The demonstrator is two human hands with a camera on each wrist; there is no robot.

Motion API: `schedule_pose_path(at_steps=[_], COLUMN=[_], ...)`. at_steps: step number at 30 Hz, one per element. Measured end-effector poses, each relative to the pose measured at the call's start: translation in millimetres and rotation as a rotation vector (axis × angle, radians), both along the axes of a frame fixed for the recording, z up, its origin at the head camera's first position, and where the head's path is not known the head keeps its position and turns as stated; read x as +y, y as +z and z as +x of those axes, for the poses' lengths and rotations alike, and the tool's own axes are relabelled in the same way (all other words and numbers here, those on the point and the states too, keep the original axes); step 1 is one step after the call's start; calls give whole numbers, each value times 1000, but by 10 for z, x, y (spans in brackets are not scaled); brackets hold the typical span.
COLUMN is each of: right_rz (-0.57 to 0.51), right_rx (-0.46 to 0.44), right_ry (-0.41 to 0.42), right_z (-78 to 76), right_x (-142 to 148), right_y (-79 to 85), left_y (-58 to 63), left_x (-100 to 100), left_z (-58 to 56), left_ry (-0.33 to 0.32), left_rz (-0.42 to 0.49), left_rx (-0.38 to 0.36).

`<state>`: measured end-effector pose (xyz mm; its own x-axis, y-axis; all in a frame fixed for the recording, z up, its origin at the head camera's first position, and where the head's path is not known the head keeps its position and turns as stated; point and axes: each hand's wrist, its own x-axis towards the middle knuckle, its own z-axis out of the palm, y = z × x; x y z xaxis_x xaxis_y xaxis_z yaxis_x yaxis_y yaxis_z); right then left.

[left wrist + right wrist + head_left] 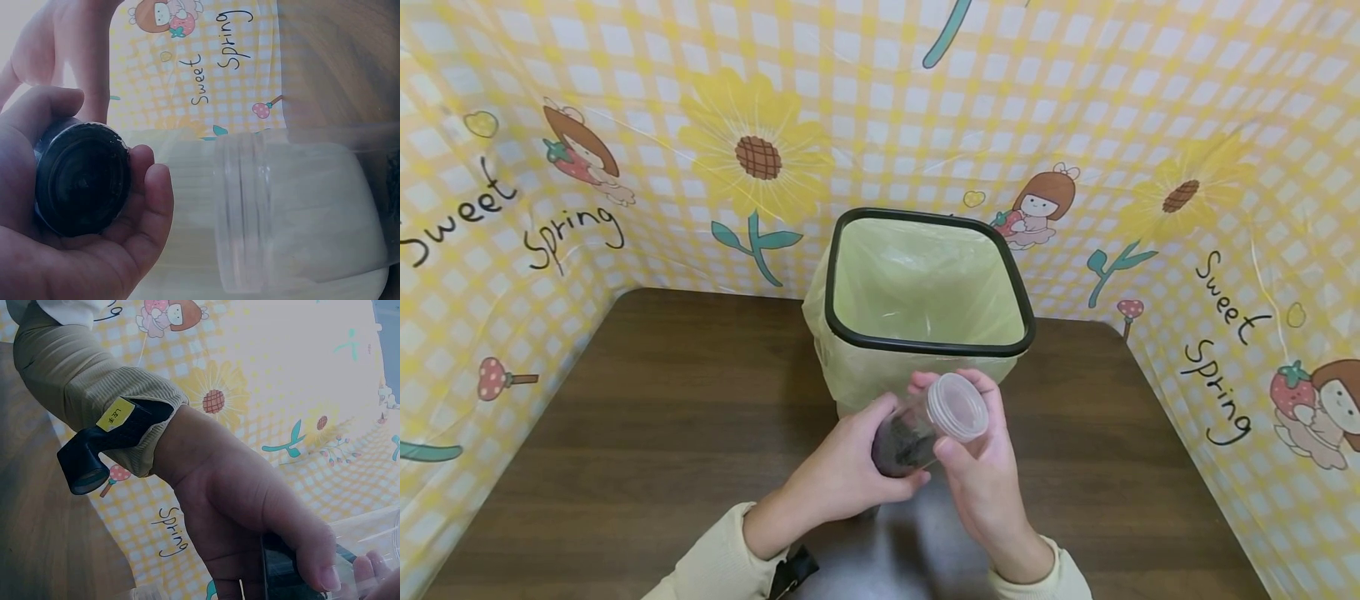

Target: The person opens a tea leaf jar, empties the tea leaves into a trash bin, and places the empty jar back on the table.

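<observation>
Head view: above a dark wooden table [662, 400], two bare hands share a clear jar [910, 437], its dark contents gathered at the base end. The left hand [853, 462], at the jar's 8 o'clock, curls snugly round the base; the right hand [992, 479], at 4 o'clock, grips near what appears to be a translucent cap [957, 407], which points toward 2 o'clock.

For a sound two-handed hold, the left hand would do well to stay firm at the base while the right steadies the neck, with the capped end tipped upward so the contents remain low. Too hard a squeeze could flex the wall, which looks like thin plastic.

At the jar's 12 o'clock stands a black-rimmed bin [929, 345] with a pale green liner [850, 367], near enough to call for care with the right fingers. The left wrist view shows a second clear jar [306, 209] at 3 o'clock from the held one, another thing to avoid knocking. A black device [87, 472] juts from the left cuff, and a yellow checked cloth [880, 108] backs the scene.
</observation>
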<state>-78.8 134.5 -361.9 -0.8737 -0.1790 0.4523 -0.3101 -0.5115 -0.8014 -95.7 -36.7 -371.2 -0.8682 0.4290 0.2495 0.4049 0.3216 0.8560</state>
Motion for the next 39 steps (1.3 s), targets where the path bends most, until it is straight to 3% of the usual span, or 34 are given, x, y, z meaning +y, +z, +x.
schedule_pose_path(at_steps=[27, 39], right_rz=[-10, -36], right_rx=[35, 13], right_ry=[78, 6], right_z=[-4, -5], right_x=[37, 5], right_y=[34, 8], left_y=[-5, -5], left_x=[-12, 1], left_z=[2, 2], left_ry=[-10, -11], left_rz=[8, 12], left_rx=[-6, -9])
